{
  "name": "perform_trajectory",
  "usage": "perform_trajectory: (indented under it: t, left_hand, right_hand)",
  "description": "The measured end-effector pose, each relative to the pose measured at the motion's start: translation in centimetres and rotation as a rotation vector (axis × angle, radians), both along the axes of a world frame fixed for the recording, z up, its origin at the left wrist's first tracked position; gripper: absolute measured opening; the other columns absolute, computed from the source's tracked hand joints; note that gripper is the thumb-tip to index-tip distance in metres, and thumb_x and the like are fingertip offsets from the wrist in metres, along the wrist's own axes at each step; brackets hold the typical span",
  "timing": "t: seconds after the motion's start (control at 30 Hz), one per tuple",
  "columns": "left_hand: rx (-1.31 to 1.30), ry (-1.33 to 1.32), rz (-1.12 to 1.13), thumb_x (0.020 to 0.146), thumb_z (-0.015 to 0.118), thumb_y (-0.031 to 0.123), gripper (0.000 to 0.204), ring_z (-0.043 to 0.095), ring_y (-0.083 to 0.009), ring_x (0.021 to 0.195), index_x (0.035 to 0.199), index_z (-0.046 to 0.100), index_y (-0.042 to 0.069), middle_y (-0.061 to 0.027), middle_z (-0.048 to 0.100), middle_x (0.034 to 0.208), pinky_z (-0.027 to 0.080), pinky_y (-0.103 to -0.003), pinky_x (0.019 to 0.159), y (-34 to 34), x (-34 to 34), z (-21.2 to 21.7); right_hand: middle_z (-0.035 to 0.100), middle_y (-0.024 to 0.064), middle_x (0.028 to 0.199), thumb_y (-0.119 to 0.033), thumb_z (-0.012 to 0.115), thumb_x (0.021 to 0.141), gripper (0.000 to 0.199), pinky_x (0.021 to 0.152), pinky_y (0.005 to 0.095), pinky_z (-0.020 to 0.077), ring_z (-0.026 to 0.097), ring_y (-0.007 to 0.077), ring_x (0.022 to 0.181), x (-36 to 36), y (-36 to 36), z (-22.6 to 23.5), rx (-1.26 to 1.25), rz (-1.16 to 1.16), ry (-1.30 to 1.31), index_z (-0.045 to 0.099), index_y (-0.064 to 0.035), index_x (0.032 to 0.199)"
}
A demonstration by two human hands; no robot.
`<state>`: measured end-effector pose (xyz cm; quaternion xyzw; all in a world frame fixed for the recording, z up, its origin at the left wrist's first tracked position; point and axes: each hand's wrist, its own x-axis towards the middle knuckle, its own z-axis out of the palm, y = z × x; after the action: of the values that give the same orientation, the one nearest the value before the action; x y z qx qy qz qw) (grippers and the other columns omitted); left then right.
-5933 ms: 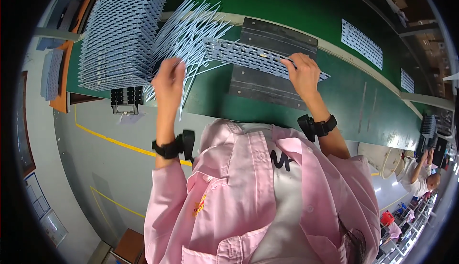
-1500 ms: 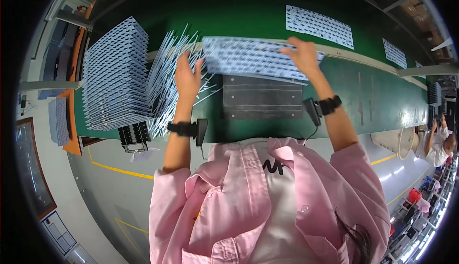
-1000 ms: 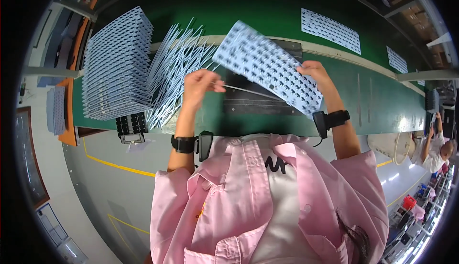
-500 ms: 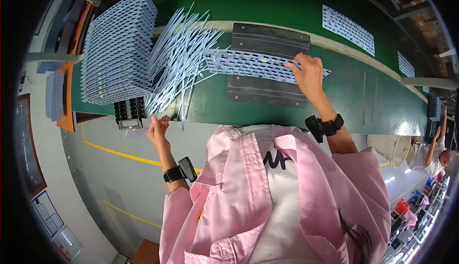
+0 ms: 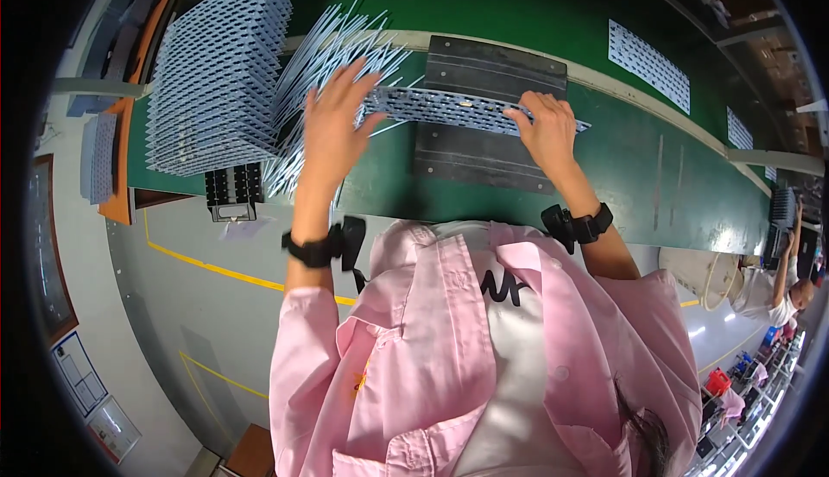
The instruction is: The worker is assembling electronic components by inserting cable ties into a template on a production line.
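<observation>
A thin, light-blue circuit board panel [image 5: 449, 106] full of dark slots is held tilted above a black fixture [image 5: 484, 153] on the bench. My right hand [image 5: 548, 132] grips the panel near its right end, thumb on the near side. At the panel's left end is my left hand [image 5: 335, 127], fingers spread and thumb out; whether it touches the edge I cannot tell. Behind that hand lies a loose heap of thin pale strips [image 5: 302, 71], partly hidden by it.
A tall stack of similar panels [image 5: 216, 80] stands at the left, with a black slotted rack [image 5: 231, 192] below it. Single panels lie on the far green belt [image 5: 518, 11], one of them [image 5: 648, 63] at the right. Another person [image 5: 781, 291] works far right.
My left hand has risen from the bench's front edge to the panel's left end, its fingers spreading. The right hand keeps its hold, and the panel has tilted more edge-on.
</observation>
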<state>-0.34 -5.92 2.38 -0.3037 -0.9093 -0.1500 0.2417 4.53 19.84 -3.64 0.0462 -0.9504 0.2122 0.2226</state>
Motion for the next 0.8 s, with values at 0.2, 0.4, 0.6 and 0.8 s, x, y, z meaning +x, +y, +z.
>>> perform_trajectory:
  t: [0.2, 0.4, 0.6, 0.8]
  left_hand:
    - [-0.296, -0.46, -0.113, 0.07, 0.063, 0.019, 0.022, 0.058, -0.0281, 0.073, 0.087, 0.058, 0.007, -0.01, 0.061, 0.075, 0.041, -0.038, 0.075, 2.2, -3.7, -2.7]
    - [-0.246, -0.518, -0.108, 0.07, 0.063, 0.022, 0.022, 0.057, -0.0286, 0.072, 0.085, 0.058, 0.007, -0.0099, 0.06, 0.072, 0.04, -0.04, 0.075, 2.4, -3.2, -3.3]
    - [-0.385, -0.477, -0.044, 0.072, 0.062, 0.026, 0.038, 0.05, -0.0282, 0.099, 0.106, 0.053, 0.011, -0.0114, 0.054, 0.106, 0.031, -0.052, 0.088, 4.1, -9.5, -6.7]
    - [-0.089, -0.334, 0.118, 0.074, 0.061, 0.024, 0.047, 0.043, -0.03, 0.111, 0.116, 0.046, 0.01, -0.0121, 0.044, 0.121, 0.029, -0.057, 0.087, 3.0, -9.1, -7.4]
  right_hand:
    - [0.056, 0.0089, 0.06, -0.024, 0.059, 0.073, 0.019, 0.059, 0.0409, 0.0423, 0.057, 0.0267, 0.062, -0.7, 0.5, 0.8, 0.032, 0.084, -0.253, 0.052, -0.0065, 0.069]
    - [0.057, 0.0107, 0.062, -0.029, 0.056, 0.076, 0.022, 0.055, 0.0415, 0.0429, 0.056, 0.0306, 0.062, -0.3, 1.2, -0.3, 0.037, 0.071, -0.32, 0.053, -0.0071, 0.072]
    - [0.061, 0.0118, 0.071, -0.042, 0.06, 0.071, 0.036, 0.061, 0.0398, 0.045, 0.059, 0.0288, 0.072, -8.7, 4.4, -4.8, 0.007, 0.123, -0.442, 0.06, -0.0075, 0.082]
    - [0.06, 0.0118, 0.071, -0.042, 0.064, 0.068, 0.038, 0.06, 0.032, 0.0441, 0.057, 0.0241, 0.063, -12.2, 5.7, -8.3, -0.259, 0.054, -0.641, 0.062, -0.0054, 0.08]
